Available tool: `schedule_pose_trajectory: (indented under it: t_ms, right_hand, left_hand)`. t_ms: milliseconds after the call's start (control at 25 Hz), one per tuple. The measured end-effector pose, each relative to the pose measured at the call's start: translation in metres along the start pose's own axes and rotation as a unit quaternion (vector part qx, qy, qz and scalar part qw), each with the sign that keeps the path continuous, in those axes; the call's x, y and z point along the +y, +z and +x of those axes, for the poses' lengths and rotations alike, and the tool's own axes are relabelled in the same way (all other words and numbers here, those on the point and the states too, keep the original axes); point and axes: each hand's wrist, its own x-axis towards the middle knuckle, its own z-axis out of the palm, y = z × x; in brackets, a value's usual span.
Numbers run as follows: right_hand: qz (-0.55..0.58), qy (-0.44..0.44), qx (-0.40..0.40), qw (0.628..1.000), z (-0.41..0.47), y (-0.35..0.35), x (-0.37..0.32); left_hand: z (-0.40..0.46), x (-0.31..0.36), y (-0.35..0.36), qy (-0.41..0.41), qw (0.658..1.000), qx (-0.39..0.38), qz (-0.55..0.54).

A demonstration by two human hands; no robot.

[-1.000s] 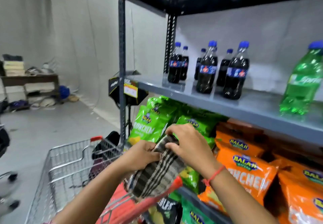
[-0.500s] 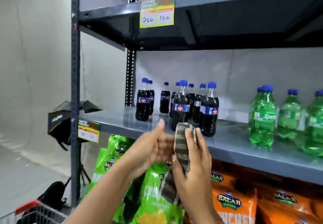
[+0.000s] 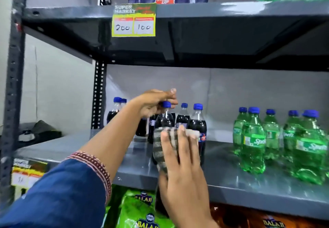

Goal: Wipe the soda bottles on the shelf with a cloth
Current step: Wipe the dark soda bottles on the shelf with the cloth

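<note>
Several dark cola bottles with blue caps stand on the grey shelf (image 3: 231, 179). My left hand (image 3: 156, 101) grips the neck and cap of the front cola bottle (image 3: 164, 121). My right hand (image 3: 179, 158) presses a striped grey-and-white cloth (image 3: 161, 149) flat against that bottle's body. Another cola bottle (image 3: 197, 126) stands just right of it, partly behind my fingers. Several green Sprite bottles (image 3: 252, 142) stand further right on the same shelf.
A shelf above carries a price tag (image 3: 133, 20) and wrapped bottle packs. Green snack bags (image 3: 142, 210) and orange ones fill the shelf below. The rack's upright post (image 3: 12, 85) stands at the left, with a dark bag (image 3: 39, 131) behind it.
My left hand left the cloth and rose to take the front cola bottle by its neck. My right hand carried the cloth up against the bottle. The view tilted upward.
</note>
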Motion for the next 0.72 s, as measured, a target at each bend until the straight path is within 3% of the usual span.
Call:
schedule_pose_trajectory:
  t_ms: [120,280,720]
  right_hand:
    - [-0.052,0.033,-0.086,0.994,0.029,0.017,-0.004]
    - [-0.021,0.012,-0.206,0.978,0.043,0.042,0.000]
    - [-0.012,-0.030,-0.160,0.987,0.052,0.048,0.003]
  left_hand:
    - [0.005,-0.007,-0.009,-0.010,0.999,-0.022,-0.036]
    - [0.004,-0.007,-0.006,-0.016,0.999,-0.037,-0.028]
    - [0.001,-0.004,-0.005,-0.026,0.998,-0.042,-0.031]
